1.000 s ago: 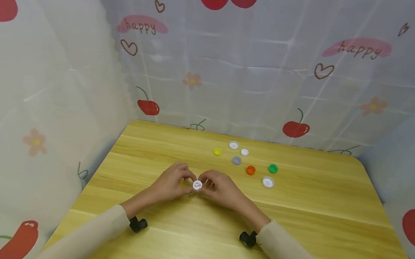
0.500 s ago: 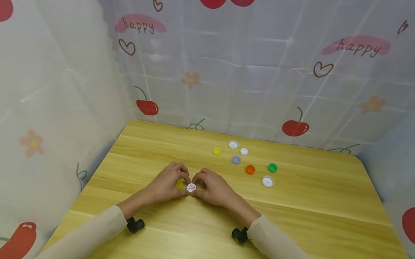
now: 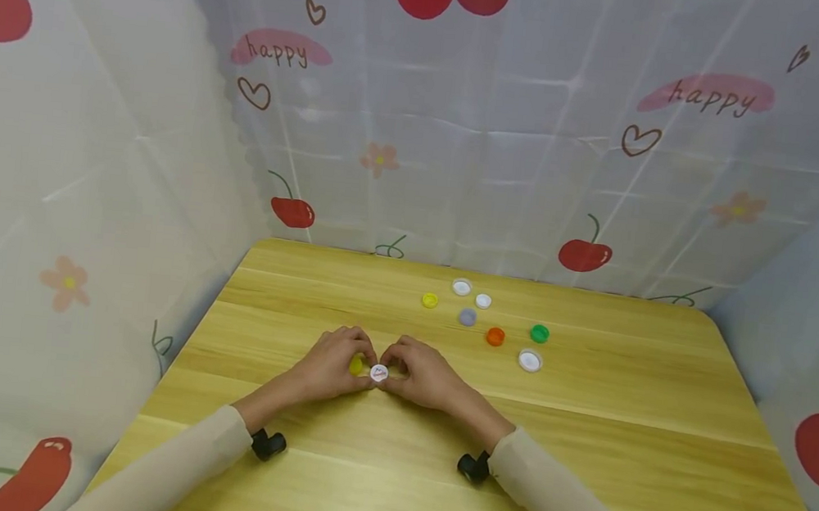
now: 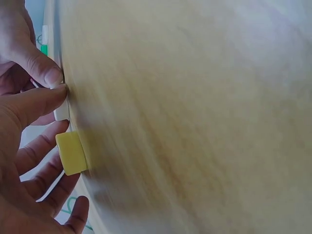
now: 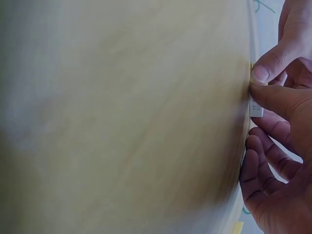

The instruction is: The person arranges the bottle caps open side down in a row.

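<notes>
Wood-grain table [image 3: 618, 473]: yellow cap [image 4: 71, 152]; seven more caps [image 3: 495, 337] farther back.

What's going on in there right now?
A person's left grip and right grip together pinch a small white round cap, its printed face up. A yellow cap sits beside it, close to the left grip; whether they touch is hard to tell. Seven more caps lie spread out farther back on the wooden table, none of them held.
</notes>
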### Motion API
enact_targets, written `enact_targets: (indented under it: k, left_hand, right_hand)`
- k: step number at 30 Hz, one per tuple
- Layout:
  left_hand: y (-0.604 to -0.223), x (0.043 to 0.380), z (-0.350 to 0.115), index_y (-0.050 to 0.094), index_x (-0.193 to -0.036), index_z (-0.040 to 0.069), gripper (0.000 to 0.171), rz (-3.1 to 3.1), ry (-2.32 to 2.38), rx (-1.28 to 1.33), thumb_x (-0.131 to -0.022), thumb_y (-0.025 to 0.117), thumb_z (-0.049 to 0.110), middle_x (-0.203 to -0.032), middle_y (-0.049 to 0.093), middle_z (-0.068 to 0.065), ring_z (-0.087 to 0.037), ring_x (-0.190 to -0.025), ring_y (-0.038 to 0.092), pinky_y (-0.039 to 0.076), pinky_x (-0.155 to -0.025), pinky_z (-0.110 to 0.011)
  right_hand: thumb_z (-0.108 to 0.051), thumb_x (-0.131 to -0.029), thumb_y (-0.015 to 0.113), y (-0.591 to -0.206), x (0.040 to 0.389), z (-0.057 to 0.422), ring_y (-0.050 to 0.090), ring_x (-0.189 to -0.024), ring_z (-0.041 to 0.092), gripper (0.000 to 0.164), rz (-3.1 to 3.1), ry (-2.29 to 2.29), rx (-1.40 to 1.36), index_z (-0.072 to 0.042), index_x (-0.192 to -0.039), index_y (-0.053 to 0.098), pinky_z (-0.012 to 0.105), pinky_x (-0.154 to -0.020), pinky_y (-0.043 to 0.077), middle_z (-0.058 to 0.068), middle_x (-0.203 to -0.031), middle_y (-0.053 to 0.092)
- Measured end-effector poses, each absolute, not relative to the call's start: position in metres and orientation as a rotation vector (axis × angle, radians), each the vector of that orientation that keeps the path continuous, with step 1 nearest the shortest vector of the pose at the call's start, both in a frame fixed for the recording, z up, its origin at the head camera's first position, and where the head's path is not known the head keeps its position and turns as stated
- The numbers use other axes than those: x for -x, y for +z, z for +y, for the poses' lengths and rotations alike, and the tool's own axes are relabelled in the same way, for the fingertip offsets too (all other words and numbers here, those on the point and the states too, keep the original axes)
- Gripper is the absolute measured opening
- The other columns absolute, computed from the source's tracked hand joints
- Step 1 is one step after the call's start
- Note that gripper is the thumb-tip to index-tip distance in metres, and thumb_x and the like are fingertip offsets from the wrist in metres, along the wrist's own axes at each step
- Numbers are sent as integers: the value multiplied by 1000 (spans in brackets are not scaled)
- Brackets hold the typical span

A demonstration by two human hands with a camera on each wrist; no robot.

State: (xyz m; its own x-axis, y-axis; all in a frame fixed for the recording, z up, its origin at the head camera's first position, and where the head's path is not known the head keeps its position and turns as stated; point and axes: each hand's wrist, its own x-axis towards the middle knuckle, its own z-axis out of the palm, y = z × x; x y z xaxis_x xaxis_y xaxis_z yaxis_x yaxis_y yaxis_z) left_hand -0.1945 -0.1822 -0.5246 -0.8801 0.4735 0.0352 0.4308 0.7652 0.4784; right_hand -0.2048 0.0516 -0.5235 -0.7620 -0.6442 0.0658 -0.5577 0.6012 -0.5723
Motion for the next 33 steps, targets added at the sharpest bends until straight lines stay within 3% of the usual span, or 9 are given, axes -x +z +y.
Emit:
enact_targets:
  k: [9,16,26,33]
  left_hand:
    - [-514,203,-177,77,-104,23,30,2815,698,-797,-87,90,45,-125,67,1,-26,-121,62,47,-101,-56]
    - [-505,241,-156,78,-109,17,28,2732,765,-875,-95,83,40,-124,71,-4,-25,-115,67,56,-101,-50]
    - [-491,296,-118,75,-121,9,31,2708,763,-642,-99,79,30,-123,72,-8,-26,-113,68,56,-105,-46]
    - [-496,317,-107,69,-133,10,38,2750,761,-542,-100,77,28,-124,74,-10,-28,-115,71,58,-102,-48]
  right_hand:
    - [-29,-92,87,-519,211,65,66,-95,19,35,2610,-1003,976,-12,-121,76,28,-83,55,6,-111,70]
    - [-20,-94,86,-508,231,91,69,-92,17,30,2624,-1052,880,-9,-120,77,28,-82,59,9,-112,73]
    - [-16,-96,82,-497,274,117,72,-94,21,26,2702,-962,773,-4,-118,78,36,-83,61,13,-115,75]
    - [-16,-98,80,-502,297,124,69,-100,27,26,2804,-977,640,-4,-120,78,45,-91,59,13,-114,76]
